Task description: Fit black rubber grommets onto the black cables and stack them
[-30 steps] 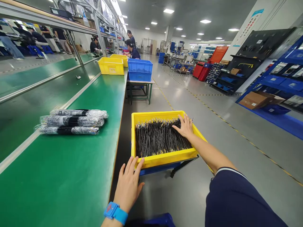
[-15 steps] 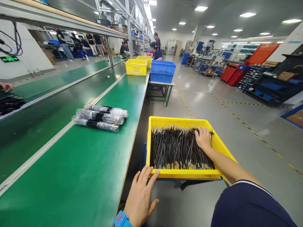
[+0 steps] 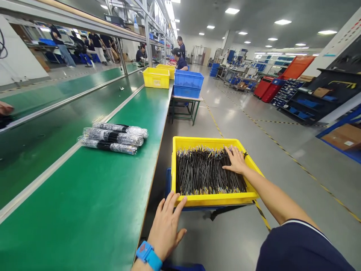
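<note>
A yellow bin [image 3: 214, 199] full of thin black cables [image 3: 203, 171] stands on a low stand beside the green bench. My right hand [image 3: 235, 161] lies flat and open on top of the cables at the bin's right side. My left hand [image 3: 167, 225], with a blue wristband, is open with its fingertips against the bin's near left corner. Three cable bundles wrapped in clear plastic [image 3: 113, 137] lie side by side on the green bench [image 3: 93, 195] to the left.
Farther along the bench stand yellow bins [image 3: 156, 77] and a blue bin [image 3: 187, 83] on a small table. Several people work at the far end. A hand [image 3: 5, 109] shows at the left edge. Racks and red containers line the right side across a grey floor.
My right hand's fingers have spread out flatter on the cables. The view has shifted slightly; my left hand stays at the bin's near corner.
</note>
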Motion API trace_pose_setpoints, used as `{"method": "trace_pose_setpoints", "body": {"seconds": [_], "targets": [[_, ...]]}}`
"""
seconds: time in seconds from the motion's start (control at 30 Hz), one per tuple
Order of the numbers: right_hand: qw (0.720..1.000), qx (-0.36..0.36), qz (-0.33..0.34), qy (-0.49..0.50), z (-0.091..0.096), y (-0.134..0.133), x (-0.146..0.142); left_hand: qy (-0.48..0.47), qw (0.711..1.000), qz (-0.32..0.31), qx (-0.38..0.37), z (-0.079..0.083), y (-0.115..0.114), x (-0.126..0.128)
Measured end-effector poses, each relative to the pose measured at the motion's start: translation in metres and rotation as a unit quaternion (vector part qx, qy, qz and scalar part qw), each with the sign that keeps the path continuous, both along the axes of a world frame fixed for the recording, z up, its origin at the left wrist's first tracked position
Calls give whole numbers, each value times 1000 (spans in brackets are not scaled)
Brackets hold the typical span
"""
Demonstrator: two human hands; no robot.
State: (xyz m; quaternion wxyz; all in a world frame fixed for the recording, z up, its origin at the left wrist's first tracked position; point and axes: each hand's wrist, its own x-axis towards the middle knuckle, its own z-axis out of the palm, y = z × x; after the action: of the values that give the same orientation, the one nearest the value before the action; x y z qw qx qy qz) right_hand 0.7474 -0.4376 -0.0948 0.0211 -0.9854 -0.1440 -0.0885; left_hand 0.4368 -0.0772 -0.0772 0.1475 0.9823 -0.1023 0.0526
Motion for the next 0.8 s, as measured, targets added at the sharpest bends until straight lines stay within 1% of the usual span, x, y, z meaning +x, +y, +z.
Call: {"method": "trace_pose_setpoints", "body": {"seconds": [0.1, 0.17, 0.2, 0.27, 0.3, 0.37, 0.43, 0.5, 0.53, 0.6, 0.67, 0.73, 0.8], "targets": [[998, 28, -15, -57, 5, 13, -10, 32, 999, -1, -16, 1, -1, 0], [992, 62, -20, -106, 10, 29, -15, 48, 998, -9, -38, -2, -2, 0], [984, 91, -10, -151, 14, 41, -16, 51, 997, -11, -50, -4, -2, 1], [970, 137, 50, -196, 30, 74, -17, 56, 996, -12, -70, -8, -2, 1], [964, 152, 93, -196, 41, 97, -19, 57, 995, -13, -78, -9, -2, 2], [950, 174, 203, -159, 66, 157, -24, 59, 994, -18, -93, -7, -2, 2], [933, 169, 308, -81, 90, 232, -32, 60, 992, -23, -109, -3, -1, 2], [915, 152, 370, -50, 105, 312, -40, 55, 991, -29, -120, 0, 1, 1], [909, 146, 387, -39, 109, 350, -43, 48, 991, -36, -120, -1, 2, 2], [908, 138, 395, -18, 110, 420, -46, 24, 992, -50, -110, -8, 3, 4], [920, 134, 367, 7, 107, 472, -45, -15, 995, -60, -84, -22, 5, 9], [936, 136, 324, 36, 105, 506, -44, -64, 996, -60, -36, -37, 5, 16], [944, 146, 287, 68, 103, 523, -44, -111, 992, -54, 16, -47, 5, 23]]}}
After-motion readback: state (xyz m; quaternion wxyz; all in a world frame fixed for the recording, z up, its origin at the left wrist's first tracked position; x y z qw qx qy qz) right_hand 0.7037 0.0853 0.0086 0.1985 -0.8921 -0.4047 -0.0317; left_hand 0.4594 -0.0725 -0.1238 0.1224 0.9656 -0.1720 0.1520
